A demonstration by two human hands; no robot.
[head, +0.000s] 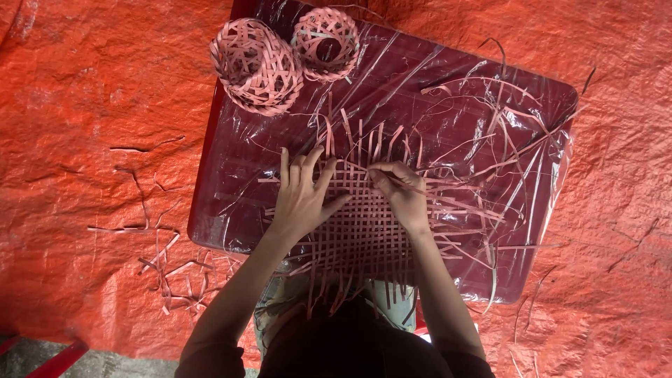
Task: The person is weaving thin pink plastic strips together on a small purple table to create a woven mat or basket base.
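— Two small woven baskets (283, 52) sit at the far edge of the table (231, 203), touching each other. Anything in them?

— Not that shows. The left basket (257, 65) lies tipped, its open weave of pale pink strips facing the camera; the right basket (325, 43) is rounder, and through its mouth only dark table shows.

— Any packages or labels?

— No labelled thing is visible. The dark red table is wrapped in clear, wrinkled plastic film (448, 91) that catches the light, and it stands on an orange-red tarp (91, 175).

— And the piece being worked?

— A flat woven mat (364, 231) of thin pinkish strips lies on the near half of the table, in front of the person. The middle is a tight checker weave; loose strip ends stick out on every side, and the near ends hang over the table's edge.

— The hands?

— The left hand (302, 199) lies open, fingers spread, pressing flat on the mat's left part. The right hand (402, 196) is closed in a pinch on a single strip (413, 187) at the mat's far right corner.

— Other bits?

— Long loose strips (504, 154) trail over the right side of the table, and short scraps (168, 273) lie on the tarp to the left.
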